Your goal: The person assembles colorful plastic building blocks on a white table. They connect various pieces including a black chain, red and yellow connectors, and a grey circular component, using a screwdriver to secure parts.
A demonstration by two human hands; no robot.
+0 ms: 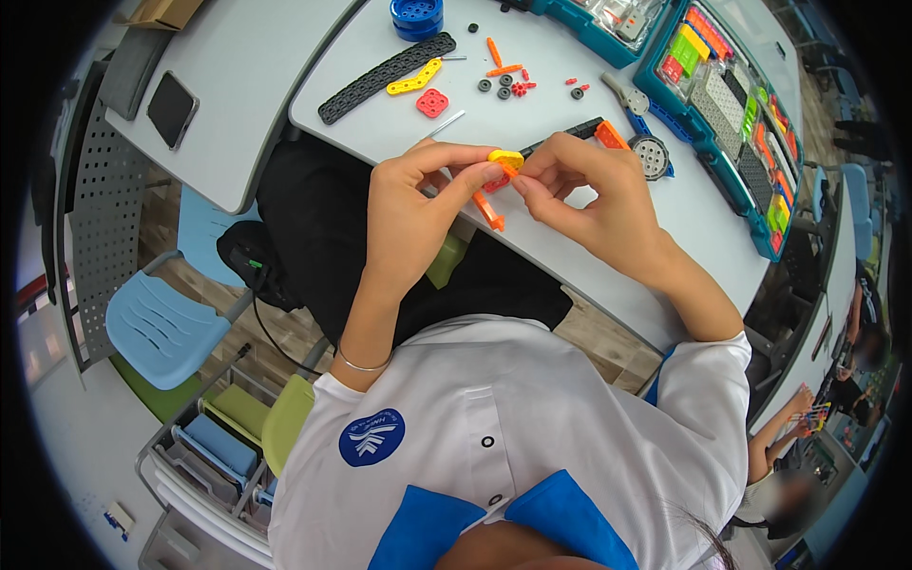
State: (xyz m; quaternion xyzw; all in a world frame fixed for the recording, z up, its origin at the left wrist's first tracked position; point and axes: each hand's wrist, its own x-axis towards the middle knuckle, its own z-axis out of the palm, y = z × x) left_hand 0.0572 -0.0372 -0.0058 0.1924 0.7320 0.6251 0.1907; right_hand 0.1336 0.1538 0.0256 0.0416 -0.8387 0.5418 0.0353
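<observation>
Both hands meet over the near edge of the grey table point(589, 275), forearms rising from the white-shirted torso at the bottom of the view. Left hand point(413, 204) is bent at the wrist, a thin bracelet on the forearm, its thumb and forefinger pinching the small assembly of plastic parts: a yellow piece point(506, 158) on top and an orange bar point(488, 211) hanging below it toward the person. Right hand point(594, 195) comes in from the right with its fingers curled, fingertips pinched on the same assembly from the other side, just beside the yellow piece.

Just beyond the right hand, a black strip with an orange end point(594, 131) lies on the table, with a grey gear wheel point(652, 155) to its right. Farther off, to the left, sit a long black perforated beam point(380, 76), a yellow curved piece point(414, 78) touching it and a red square plate point(432, 103). Small orange, red and black bits point(508, 81) are scattered near them. At the far edge stands a blue round part point(416, 16), and to the far right a teal compartment tray point(731, 104) of coloured parts.
</observation>
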